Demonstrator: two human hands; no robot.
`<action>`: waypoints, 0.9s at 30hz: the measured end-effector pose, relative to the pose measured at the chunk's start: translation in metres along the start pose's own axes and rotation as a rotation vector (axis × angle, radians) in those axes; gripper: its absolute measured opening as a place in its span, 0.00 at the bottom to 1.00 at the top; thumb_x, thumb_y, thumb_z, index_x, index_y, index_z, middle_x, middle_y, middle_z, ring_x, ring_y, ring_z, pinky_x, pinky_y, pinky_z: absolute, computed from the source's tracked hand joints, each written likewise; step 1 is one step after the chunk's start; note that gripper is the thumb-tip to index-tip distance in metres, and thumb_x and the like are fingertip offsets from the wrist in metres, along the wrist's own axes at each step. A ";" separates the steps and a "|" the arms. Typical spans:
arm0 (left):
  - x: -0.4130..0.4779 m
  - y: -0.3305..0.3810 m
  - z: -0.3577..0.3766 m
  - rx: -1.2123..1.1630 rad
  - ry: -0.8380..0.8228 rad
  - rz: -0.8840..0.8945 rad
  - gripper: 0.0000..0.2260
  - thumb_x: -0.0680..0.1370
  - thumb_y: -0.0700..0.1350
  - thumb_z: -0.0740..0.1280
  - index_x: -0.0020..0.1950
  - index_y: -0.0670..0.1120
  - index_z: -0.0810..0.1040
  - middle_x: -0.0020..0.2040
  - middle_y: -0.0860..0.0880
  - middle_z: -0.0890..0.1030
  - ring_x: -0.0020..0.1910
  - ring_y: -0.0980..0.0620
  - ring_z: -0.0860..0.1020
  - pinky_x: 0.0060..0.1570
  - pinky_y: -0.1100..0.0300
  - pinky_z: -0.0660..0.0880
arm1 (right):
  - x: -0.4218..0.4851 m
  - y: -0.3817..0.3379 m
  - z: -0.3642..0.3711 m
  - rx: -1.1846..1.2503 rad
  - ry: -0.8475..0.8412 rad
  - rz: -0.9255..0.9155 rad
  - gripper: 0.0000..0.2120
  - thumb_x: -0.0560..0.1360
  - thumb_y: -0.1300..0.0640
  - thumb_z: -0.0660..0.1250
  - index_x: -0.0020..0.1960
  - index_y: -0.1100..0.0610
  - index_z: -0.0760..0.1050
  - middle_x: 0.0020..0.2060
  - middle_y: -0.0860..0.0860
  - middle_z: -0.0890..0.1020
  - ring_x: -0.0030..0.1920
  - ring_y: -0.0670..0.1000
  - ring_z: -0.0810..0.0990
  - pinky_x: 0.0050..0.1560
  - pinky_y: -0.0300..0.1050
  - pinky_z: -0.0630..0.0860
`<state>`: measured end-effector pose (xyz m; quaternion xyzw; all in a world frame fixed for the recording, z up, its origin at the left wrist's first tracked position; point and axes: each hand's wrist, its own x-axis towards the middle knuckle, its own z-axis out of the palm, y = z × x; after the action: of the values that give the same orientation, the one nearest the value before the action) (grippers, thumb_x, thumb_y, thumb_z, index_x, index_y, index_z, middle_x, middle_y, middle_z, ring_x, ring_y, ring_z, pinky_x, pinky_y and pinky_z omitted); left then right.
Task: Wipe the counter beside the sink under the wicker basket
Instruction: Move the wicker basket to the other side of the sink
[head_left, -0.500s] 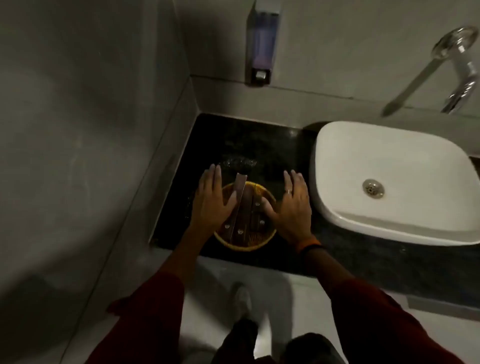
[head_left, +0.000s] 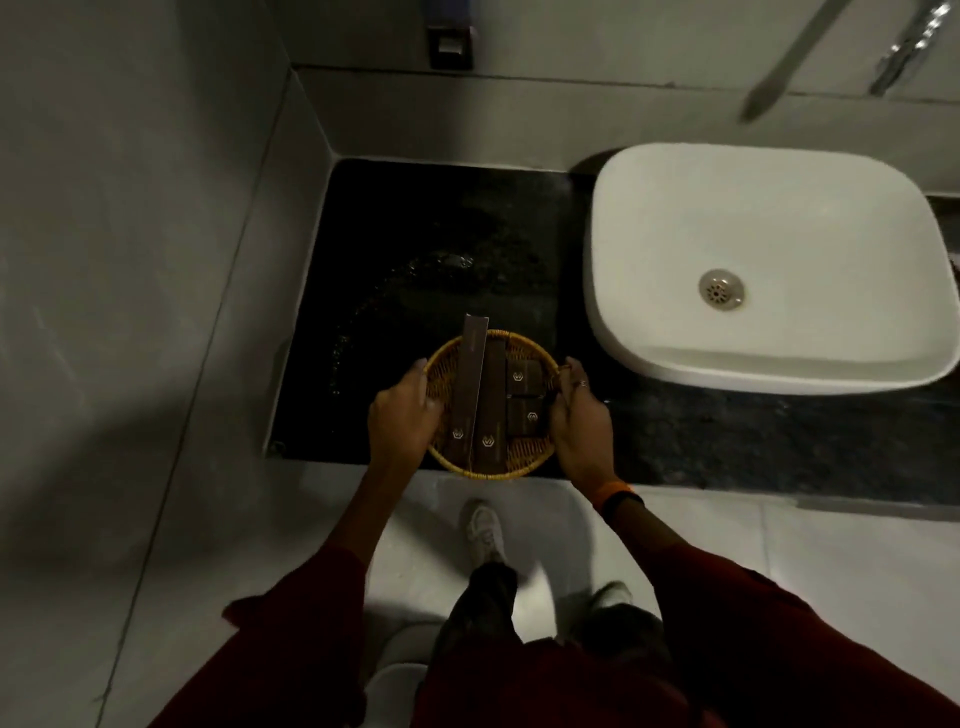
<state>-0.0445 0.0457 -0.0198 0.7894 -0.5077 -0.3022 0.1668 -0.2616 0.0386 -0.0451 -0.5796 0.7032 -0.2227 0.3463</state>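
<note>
Grey tiled walls (head_left: 130, 260) box in the black bench (head_left: 405, 234), wet at its middle; white sink (head_left: 753, 249) at three o'clock. My left hand (head_left: 402, 410) and right hand (head_left: 579, 415) clamp the wicker basket (head_left: 524, 457) at six.

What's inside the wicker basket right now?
The wicker basket holds two long brown boxes and two small dark square packets. Anything beneath them is covered.

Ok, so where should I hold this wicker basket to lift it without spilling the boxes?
Grip the wicker basket by its rim on opposite sides, as the left hand and right hand do now. It is round and shallow, and the long brown box overhangs the far rim, so keep it level.
</note>
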 end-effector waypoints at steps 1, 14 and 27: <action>-0.011 0.004 0.007 -0.018 0.006 0.012 0.20 0.80 0.39 0.63 0.72 0.49 0.71 0.50 0.41 0.83 0.47 0.41 0.83 0.50 0.44 0.83 | -0.008 0.010 -0.009 0.022 0.005 0.010 0.25 0.84 0.60 0.57 0.81 0.58 0.57 0.57 0.58 0.83 0.52 0.53 0.83 0.56 0.48 0.79; -0.152 0.138 0.192 -0.044 -0.106 0.158 0.21 0.78 0.40 0.67 0.70 0.52 0.73 0.43 0.50 0.83 0.39 0.53 0.82 0.42 0.54 0.83 | -0.077 0.215 -0.193 0.056 0.103 0.096 0.20 0.84 0.63 0.57 0.75 0.56 0.65 0.31 0.42 0.77 0.35 0.34 0.79 0.31 0.29 0.73; -0.181 0.374 0.358 -0.208 -0.205 0.287 0.14 0.79 0.39 0.64 0.63 0.50 0.78 0.45 0.47 0.85 0.44 0.50 0.85 0.49 0.52 0.83 | -0.004 0.382 -0.412 0.092 0.240 0.134 0.19 0.84 0.62 0.57 0.74 0.56 0.66 0.41 0.51 0.82 0.37 0.47 0.81 0.43 0.46 0.81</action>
<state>-0.5929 0.0645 -0.0233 0.6527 -0.5953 -0.4047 0.2363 -0.8205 0.0931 -0.0448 -0.4841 0.7658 -0.2989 0.2998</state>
